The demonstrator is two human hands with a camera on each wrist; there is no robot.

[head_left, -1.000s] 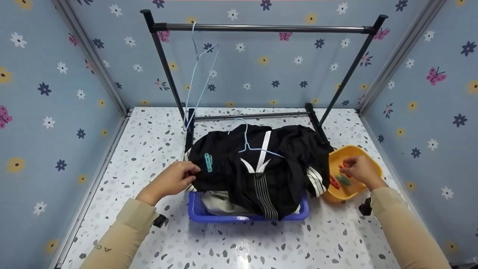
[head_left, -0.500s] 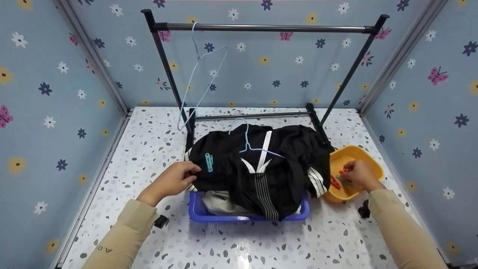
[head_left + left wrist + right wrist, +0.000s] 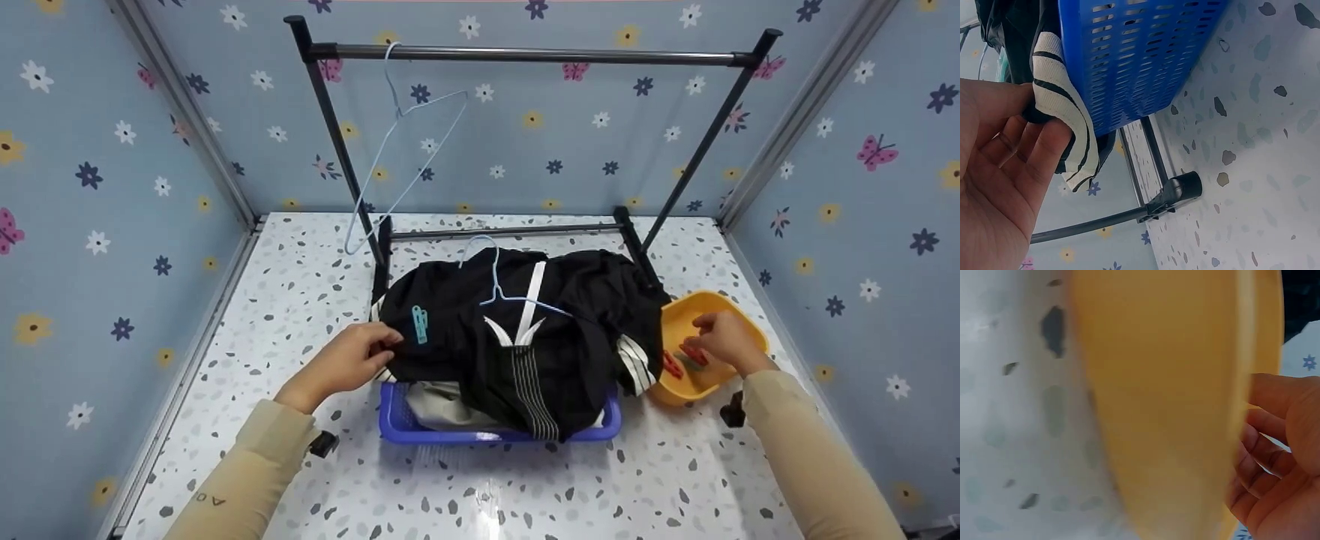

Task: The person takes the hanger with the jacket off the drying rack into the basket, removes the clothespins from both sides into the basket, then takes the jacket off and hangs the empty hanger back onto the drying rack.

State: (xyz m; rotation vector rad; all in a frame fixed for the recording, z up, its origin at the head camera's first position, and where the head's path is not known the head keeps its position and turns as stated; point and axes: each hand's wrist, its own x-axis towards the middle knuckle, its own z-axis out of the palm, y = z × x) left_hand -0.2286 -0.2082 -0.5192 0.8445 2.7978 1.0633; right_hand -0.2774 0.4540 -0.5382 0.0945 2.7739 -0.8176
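Note:
A black garment (image 3: 442,300) with white-and-black striped cuffs is spread over a blue basket (image 3: 498,437). My left hand (image 3: 346,358) pinches its left edge, thumb and fingers on the striped cuff (image 3: 1064,95) in the left wrist view. Two teal clothespins (image 3: 419,325) sit on the garment near that hand. From the garment's middle protrudes a light blue wire hanger (image 3: 495,281). On the right, my right hand (image 3: 726,339) is over a yellow bowl (image 3: 694,306), its fingers loosely bent and holding nothing. Below them in the bowl are red clothespins (image 3: 673,365); the right wrist view hides the fingertips behind the rim.
Behind the basket stands a black clothes rack (image 3: 540,54). Another blue wire hanger (image 3: 405,112) hangs at the left of its bar. Pale cloth (image 3: 442,409) lies in the basket under the garment. Flowered panels (image 3: 90,262) enclose the speckled tabletop (image 3: 300,480).
My right hand has let go of a red clothespin, which now lies in the bowl, and its fingers have lifted slightly. The hanging hanger has swung round. My left hand stays put.

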